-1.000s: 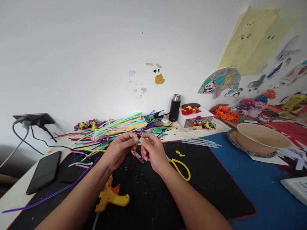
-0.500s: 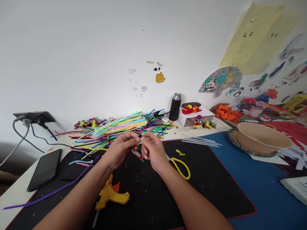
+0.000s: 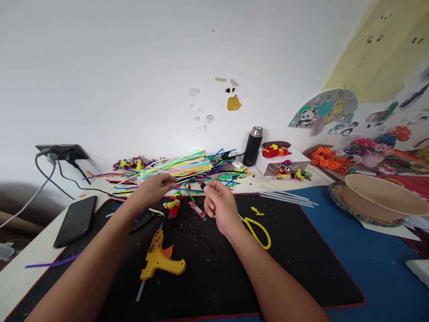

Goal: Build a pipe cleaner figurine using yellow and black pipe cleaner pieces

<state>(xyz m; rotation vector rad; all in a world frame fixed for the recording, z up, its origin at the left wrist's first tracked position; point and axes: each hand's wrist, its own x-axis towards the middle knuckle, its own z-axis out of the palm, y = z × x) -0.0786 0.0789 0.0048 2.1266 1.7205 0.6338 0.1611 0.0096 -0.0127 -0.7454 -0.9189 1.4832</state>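
Note:
Between the thumb and fingertips of my right hand (image 3: 219,203) is a small round black piece (image 3: 203,185), possibly coiled pipe cleaner. My left hand (image 3: 154,188) reaches forward, palm down, at the near edge of the pipe cleaner pile (image 3: 181,166); its fingers are extended and slightly apart, with nothing visible in them. Just below it stands a small red and yellow figure (image 3: 173,206) with a green and red top. A small red packet (image 3: 197,210) lies between my hands. Nearer to me, a yellow glue gun (image 3: 164,259) with a glue stick in its back rests on the black mat (image 3: 214,286).
Yellow-handled scissors (image 3: 259,231) lie partly under my right wrist. Clear glue sticks (image 3: 290,199) and a beige bowl (image 3: 385,197) are to the right. A black phone (image 3: 76,221) lies left. At the back stand a black flask (image 3: 252,147) and a white box (image 3: 288,161).
My hands have come apart: the left has moved away to the left, while the right keeps the black piece. The red and yellow figure is now uncovered. My view has shifted left.

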